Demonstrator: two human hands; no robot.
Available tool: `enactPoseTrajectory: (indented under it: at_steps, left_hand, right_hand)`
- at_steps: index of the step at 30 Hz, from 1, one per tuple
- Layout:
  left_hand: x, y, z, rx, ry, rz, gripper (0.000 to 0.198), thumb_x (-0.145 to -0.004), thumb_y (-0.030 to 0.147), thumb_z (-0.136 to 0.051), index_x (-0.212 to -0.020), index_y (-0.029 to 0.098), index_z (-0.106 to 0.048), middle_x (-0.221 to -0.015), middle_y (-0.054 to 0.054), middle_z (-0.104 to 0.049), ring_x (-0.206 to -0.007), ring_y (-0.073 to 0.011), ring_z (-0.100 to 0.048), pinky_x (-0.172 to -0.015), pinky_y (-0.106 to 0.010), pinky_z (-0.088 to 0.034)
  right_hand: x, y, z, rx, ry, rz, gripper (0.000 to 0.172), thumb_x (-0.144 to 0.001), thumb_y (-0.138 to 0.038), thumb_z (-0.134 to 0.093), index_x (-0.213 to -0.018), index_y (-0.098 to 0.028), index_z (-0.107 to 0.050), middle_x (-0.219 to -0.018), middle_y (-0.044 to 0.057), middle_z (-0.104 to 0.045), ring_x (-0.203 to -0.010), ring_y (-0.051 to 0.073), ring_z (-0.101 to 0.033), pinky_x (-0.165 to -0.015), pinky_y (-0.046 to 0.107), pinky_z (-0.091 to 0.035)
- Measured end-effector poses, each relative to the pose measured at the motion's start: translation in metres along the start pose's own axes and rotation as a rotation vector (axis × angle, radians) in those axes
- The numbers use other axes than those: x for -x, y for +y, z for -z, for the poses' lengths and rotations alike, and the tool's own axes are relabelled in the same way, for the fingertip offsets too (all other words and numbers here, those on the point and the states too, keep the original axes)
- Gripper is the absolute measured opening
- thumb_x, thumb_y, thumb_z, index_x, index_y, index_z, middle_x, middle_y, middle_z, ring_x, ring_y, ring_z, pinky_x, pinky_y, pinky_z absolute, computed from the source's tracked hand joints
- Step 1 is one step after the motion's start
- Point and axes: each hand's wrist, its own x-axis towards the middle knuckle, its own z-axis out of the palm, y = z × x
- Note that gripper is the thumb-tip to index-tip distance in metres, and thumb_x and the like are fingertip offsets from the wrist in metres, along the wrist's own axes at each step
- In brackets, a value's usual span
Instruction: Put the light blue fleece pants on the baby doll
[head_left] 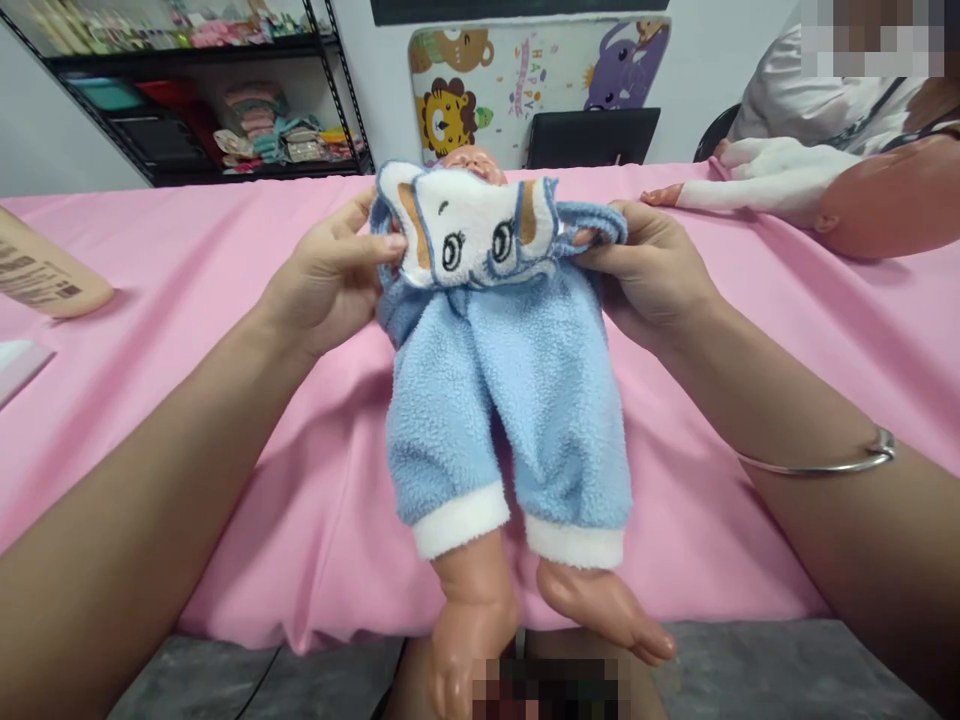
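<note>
Head view: left hand (330, 275) and right hand (649, 270) are each pinching the bib of the blue fleece romper (510, 390) on a doll (480, 600) (legs dangling off the pink table (787, 330)).

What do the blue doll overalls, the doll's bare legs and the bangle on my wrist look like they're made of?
The overalls look like fleece: fuzzy, matte nap, with white plush cuffs. The doll's legs seem moulded plastic or vinyl: smooth, with a slight sheen. The bangle looks like silvery metal: thin, rigid, bright glints; which metal is unclear.
</note>
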Motion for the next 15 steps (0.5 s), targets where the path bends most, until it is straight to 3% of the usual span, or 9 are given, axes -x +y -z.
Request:
enactPoseTrajectory:
  at_steps: [3,6,8,10,13,15]
  left_hand:
    - [0.0,-0.001,0.009,-0.207,-0.033,0.0,0.051,-0.063,0.035,-0.084,-0.109,0.025,-0.063,-0.089,0.001,-0.066,-0.091,-0.0226,-0.065,-0.075,-0.031,-0.053]
    - [-0.001,-0.001,0.015,-0.512,-0.201,0.032,0.047,-0.063,0.042,-0.085,-0.1,0.018,-0.069,-0.083,-0.003,-0.065,-0.096,-0.0259,-0.064,-0.078,-0.032,-0.053]
    - [-0.002,-0.001,0.017,-0.625,-0.238,0.048,0.041,-0.061,0.041,-0.086,-0.089,0.015,-0.071,-0.082,-0.004,-0.065,-0.09,-0.024,-0.063,-0.073,-0.031,-0.053]
    - [-0.002,-0.002,0.015,-0.611,-0.175,0.051,0.037,-0.063,0.042,-0.086,-0.084,0.015,-0.071,-0.071,-0.002,-0.061,-0.077,-0.0199,-0.062,-0.064,-0.028,-0.052]
    - [-0.003,-0.006,0.013,-0.523,0.057,-0.024,0.03,-0.066,0.039,-0.085,-0.077,0.015,-0.069,-0.056,0.001,-0.051,-0.06,-0.0146,-0.056,-0.053,-0.025,-0.047]
    - [-0.004,-0.008,0.014,-0.467,0.152,-0.06,0.031,-0.065,0.038,-0.085,-0.073,0.015,-0.067,-0.056,0.0,-0.052,-0.058,-0.0132,-0.054,-0.05,-0.024,-0.045]
  right_hand:
    - [-0.002,0.005,0.003,0.061,0.039,0.019,0.015,-0.074,-0.004,-0.059,-0.07,-0.019,-0.06,-0.079,0.0,-0.061,-0.085,0.016,-0.06,-0.088,0.033,-0.049]
    - [-0.004,0.011,0.004,0.192,0.106,0.162,0.023,-0.072,0.003,-0.055,-0.067,-0.02,-0.06,-0.076,0.001,-0.062,-0.079,0.015,-0.059,-0.082,0.032,-0.049]
    - [-0.004,0.014,0.003,0.275,0.152,0.242,0.029,-0.069,0.007,-0.052,-0.066,-0.02,-0.06,-0.075,0.001,-0.064,-0.076,0.015,-0.058,-0.077,0.031,-0.048]
    - [-0.004,0.015,0.002,0.321,0.209,0.242,0.033,-0.066,0.011,-0.05,-0.069,-0.019,-0.062,-0.078,0.001,-0.066,-0.076,0.014,-0.059,-0.075,0.029,-0.048]
    - [-0.004,0.02,0.0,0.375,0.246,0.225,0.033,-0.067,0.01,-0.049,-0.078,-0.018,-0.063,-0.084,0.001,-0.067,-0.08,0.014,-0.06,-0.077,0.028,-0.049]
    - [-0.005,0.023,0.001,0.407,0.238,0.233,0.029,-0.07,0.007,-0.051,-0.08,-0.018,-0.063,-0.084,0.0,-0.066,-0.082,0.014,-0.06,-0.079,0.028,-0.048]
